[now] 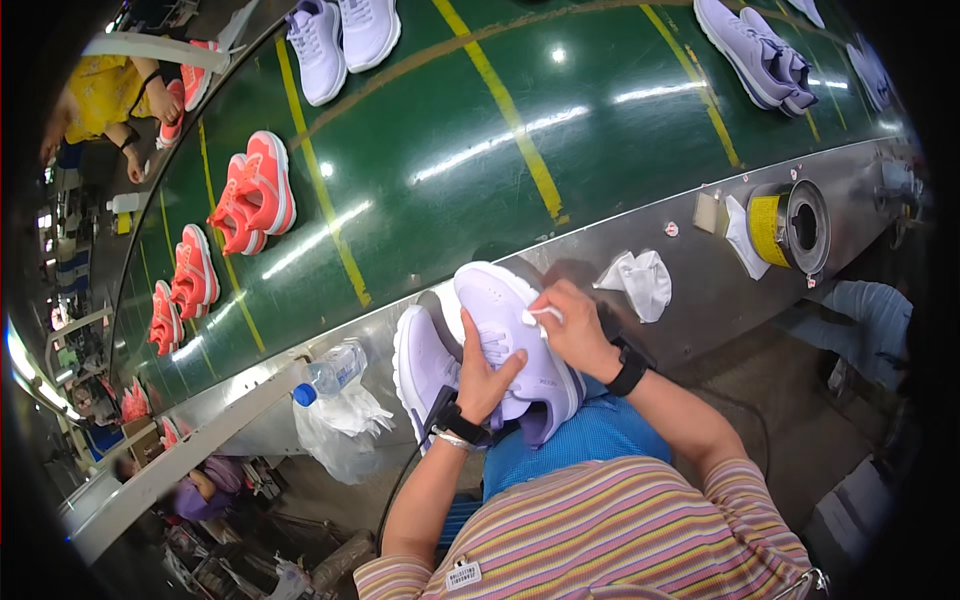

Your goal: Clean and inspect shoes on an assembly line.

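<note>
From afar, I see the left hand (488, 377) gripping a lavender running shoe (538, 362) beside its mate (424, 352), near the steel ledge (715, 272); the right hand (577, 328) pinches a white cloth (530, 318) against this same shoe.

Viewed from my remote station: a glossy green work surface (440, 235), crossed by yellow stripes (508, 110) and bright reflected streaks (500, 145), is bordered by a metal ledge (720, 285). I note dull floor (740, 388) at lower right, a pale slanting bar (190, 463) at lower left — and, at the left rim, a glowing light strip (35, 370).
</note>
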### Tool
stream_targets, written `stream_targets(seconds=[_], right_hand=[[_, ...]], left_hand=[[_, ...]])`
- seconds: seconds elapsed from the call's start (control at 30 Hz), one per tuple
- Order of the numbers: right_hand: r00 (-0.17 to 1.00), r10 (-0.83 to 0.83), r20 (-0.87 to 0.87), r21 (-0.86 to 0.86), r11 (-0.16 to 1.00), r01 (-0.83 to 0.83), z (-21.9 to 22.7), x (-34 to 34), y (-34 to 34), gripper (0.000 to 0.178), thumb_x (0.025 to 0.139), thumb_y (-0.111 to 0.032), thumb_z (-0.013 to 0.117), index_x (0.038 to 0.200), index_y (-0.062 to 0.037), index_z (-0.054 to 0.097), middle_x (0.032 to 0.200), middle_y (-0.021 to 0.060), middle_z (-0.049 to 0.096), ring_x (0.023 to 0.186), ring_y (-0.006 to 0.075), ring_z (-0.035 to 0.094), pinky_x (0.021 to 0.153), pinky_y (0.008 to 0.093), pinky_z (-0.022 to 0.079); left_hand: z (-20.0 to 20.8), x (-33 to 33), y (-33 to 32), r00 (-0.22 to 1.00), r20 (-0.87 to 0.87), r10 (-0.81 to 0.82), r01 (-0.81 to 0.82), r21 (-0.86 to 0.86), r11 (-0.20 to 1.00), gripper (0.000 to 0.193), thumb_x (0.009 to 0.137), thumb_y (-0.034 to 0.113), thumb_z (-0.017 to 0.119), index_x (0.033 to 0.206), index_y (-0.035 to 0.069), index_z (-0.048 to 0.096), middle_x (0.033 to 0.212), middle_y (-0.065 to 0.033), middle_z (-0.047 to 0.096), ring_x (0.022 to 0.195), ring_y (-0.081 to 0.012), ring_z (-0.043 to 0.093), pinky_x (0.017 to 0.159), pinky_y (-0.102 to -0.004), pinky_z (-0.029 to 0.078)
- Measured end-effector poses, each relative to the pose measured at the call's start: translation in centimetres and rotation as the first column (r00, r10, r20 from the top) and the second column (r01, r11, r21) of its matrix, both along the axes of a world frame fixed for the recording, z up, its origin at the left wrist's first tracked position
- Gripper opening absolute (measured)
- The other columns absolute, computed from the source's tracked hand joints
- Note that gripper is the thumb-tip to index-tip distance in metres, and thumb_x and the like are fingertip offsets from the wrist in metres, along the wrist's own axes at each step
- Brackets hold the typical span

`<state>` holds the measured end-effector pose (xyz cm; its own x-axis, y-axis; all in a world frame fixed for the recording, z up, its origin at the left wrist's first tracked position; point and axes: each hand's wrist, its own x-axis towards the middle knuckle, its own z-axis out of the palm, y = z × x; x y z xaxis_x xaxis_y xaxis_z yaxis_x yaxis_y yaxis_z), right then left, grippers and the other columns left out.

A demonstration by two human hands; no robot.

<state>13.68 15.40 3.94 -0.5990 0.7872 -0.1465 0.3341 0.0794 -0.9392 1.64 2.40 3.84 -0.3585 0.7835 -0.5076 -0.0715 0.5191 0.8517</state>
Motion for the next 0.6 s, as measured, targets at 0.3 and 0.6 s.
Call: stream_targets(seconds=[0.3,0.6], right_hand=[[0.999,-0.019,0.03,0.024,1.0,0.018,-0.3,0.6,-1.8,0.006,0.072,0.001,0.058,0.078,-0.0015,0.059,0.077,0.0117,0.052,0.072,0.0275,0.055,0.064,0.0337,0.043],[0.995,-0.086,0.054,0.042,0.996,0.084,-0.8,-3.1,1.6,0.004,0.073,-0.002,0.06,0.076,-0.0012,0.059,0.076,0.012,0.052,0.071,0.0277,0.054,0.063,0.0328,0.043]], left_hand=[[-0.2,0.2,-0.1,0.998,-0.064,0.003,-0.003,0.012,1.0,0.1,0.072,0.012,0.068,0.139,-0.009,-0.004,0.124,-0.0276,0.039,0.113,-0.0318,0.046,0.096,-0.0378,0.037],[-0.5,0.4,0.2,0.991,-0.132,-0.018,0.015,-0.028,1.0,0.101,0.071,0.014,0.069,0.139,-0.008,-0.002,0.118,-0.0268,0.04,0.107,-0.0334,0.045,0.092,-0.0395,0.038]])
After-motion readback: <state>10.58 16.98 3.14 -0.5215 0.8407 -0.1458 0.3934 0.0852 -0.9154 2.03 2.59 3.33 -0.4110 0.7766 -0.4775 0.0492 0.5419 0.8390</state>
